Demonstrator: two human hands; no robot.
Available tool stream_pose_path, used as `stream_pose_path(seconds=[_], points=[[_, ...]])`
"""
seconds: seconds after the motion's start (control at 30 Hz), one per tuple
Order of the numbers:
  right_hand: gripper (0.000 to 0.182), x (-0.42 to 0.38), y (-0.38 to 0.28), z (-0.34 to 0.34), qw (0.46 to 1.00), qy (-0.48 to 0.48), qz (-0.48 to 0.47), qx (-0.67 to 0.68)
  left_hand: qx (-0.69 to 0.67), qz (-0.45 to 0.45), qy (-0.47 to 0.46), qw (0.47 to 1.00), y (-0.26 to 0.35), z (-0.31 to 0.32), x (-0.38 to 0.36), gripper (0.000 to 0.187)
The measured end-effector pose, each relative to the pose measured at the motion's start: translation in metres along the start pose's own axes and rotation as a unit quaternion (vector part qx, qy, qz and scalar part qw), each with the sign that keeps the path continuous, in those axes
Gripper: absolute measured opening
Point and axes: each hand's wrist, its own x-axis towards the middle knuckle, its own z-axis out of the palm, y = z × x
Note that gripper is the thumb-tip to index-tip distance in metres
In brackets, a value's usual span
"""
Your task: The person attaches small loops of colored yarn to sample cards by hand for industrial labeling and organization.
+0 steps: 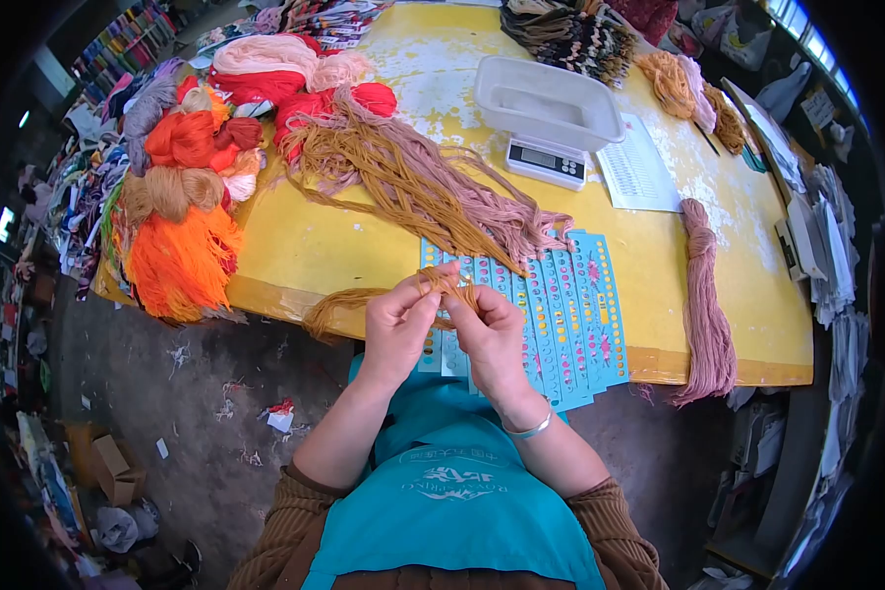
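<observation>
Close together at the table's front edge, my left hand (pixel 403 320) and my right hand (pixel 486 334) both pinch golden-brown yarn (pixel 344 307). The yarn's loose end trails off to the left over the table edge. Beneath and right of my hands lie several overlapping blue cards (pixel 600 324) with rows of punched holes and coloured dots. Just beyond my fingers, long mustard strands (pixel 403 197) and dusty pink strands (pixel 482 202) spread across the yellow table (pixel 275 251). A silver bracelet is on my right wrist.
Orange, red and tan yarn bundles (pixel 182 246) pile up at the left. A digital scale (pixel 546 162) with a white tray (pixel 551 103) stands at the back, beside a printed sheet (pixel 639 172). A twisted pink skein (pixel 706 305) hangs over the front edge at the right.
</observation>
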Motion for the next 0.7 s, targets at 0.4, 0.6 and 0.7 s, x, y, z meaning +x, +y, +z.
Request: stream_pose_path(seconds=[0.4, 0.6, 0.7], points=[[0.014, 0.059, -0.087, -0.070, 0.984, -0.090, 0.102, 0.119, -0.551, -0.093, 0.055, 0.828, 0.062, -0.142, 0.019, 0.015], [0.013, 0.124, -0.178, -0.201, 0.986, 0.147, -0.067, -0.049, -0.412, 0.069, 0.211, 0.884, 0.134, -0.392, -0.029, 0.019], [0.016, 0.129, -0.214, -0.287, 0.913, 0.305, -0.090, -0.255, -0.351, 0.067, 0.290, 0.888, 0.152, -0.514, -0.074, 0.025]])
